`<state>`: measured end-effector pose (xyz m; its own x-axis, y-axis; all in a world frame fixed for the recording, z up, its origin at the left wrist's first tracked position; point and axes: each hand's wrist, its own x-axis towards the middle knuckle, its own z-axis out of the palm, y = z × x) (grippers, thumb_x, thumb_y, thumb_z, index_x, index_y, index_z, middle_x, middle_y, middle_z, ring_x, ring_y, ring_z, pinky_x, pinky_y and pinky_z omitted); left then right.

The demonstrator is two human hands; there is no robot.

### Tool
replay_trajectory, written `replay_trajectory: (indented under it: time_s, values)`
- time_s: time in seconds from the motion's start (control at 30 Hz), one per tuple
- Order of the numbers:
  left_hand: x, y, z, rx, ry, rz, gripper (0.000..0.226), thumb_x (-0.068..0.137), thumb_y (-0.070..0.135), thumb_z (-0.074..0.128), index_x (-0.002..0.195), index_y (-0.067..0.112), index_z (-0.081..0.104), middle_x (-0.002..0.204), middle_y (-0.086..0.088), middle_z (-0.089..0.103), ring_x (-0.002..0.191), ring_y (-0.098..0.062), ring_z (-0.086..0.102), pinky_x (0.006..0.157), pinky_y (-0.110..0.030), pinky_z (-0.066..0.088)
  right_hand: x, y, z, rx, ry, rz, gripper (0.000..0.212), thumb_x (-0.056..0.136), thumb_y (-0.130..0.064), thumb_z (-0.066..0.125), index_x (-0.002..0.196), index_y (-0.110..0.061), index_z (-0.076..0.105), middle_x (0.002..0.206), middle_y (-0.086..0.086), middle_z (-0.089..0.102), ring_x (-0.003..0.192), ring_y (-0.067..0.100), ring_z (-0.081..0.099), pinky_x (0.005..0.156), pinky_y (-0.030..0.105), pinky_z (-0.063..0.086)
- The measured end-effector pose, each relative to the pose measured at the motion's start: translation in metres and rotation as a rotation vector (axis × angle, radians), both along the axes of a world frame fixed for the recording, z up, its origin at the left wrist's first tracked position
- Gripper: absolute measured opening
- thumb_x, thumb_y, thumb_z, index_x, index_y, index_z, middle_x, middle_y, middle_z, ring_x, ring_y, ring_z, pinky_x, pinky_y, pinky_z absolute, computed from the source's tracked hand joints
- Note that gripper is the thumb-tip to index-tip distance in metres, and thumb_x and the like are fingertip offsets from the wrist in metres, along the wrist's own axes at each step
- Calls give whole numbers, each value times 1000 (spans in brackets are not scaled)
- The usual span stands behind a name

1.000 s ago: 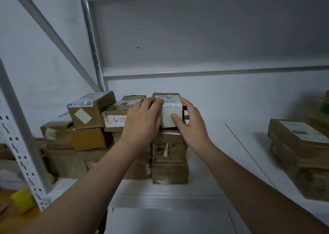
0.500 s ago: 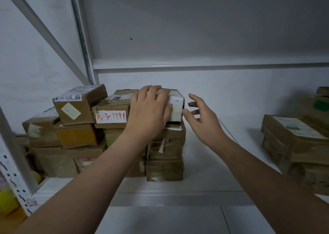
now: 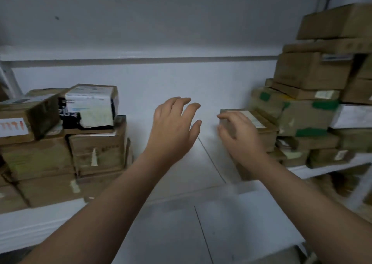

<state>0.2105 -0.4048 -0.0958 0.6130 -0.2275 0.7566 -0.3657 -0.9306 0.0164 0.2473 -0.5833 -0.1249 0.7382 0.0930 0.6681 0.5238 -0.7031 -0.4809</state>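
**A:** Cartons on both sides! The left stack is taped brown cardboard, topped by a white-labelled box. Every one is sealed, so the contents don't show.

**B:** Same on the right. The right stack climbs higher, and there's a green-taped box halfway up. All closed too.

**A:** Now the hands. The right hand is at the near left corner of a flat box, fingers loosely bent and gripping nothing.

**B:** Is it touching? Too blurred to tell. That flat box tops the short front pile, just beside the green-taped one.

**A:** The left hand hangs in the gap between the stacks, fingers spread and relaxed, holding nothing. It's near the flat box, off to its left.

**B:** Beneath them is a white shelf with a thin seam across it. A pale wall stands behind, and the light is dim.
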Motion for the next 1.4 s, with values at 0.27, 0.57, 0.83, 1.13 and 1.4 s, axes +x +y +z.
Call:
replay_trajectory:
  time_s: [0.27,0.57,0.83,1.13,1.4]
  values:
    - [45,-92,-44,-87,292,-55,39,98,31,45,133,14,50,139,-10,46,122,-31,47,96,-42,40,2,-119,-19,-100,119,-147,31,94,-22,54,124,-17,59,127,1,55,118,17,45,92,23,33]
    - [74,-141,-53,-1138,872,-233,47,92,50,51,134,34,37,122,-7,59,94,-22,64,59,-27,53,12,-145,-47,-101,143,-29,40,96,-24,52,135,-15,51,145,-1,37,129,11,35,98,14,23]
    - [47,-138,-71,-1193,519,-321,44,95,39,49,136,44,35,124,3,56,109,-14,57,95,-40,50,4,-135,-45,308,137,200,45,97,-24,52,140,-16,40,134,-3,41,117,-8,42,99,30,46]
    - [-18,-102,-92,-1271,128,-437,47,88,21,44,128,45,45,132,4,56,119,-9,55,90,-22,50,-20,-79,-39,622,349,659,47,87,-27,51,132,-36,41,119,-21,60,107,-4,60,82,16,50]
    - [-38,-75,-99,-1225,73,-345,47,91,19,42,134,38,39,142,5,48,130,-8,45,105,-28,42,-26,-46,-52,629,269,720,48,88,-13,47,134,-26,40,123,-15,57,109,-8,56,82,8,46]
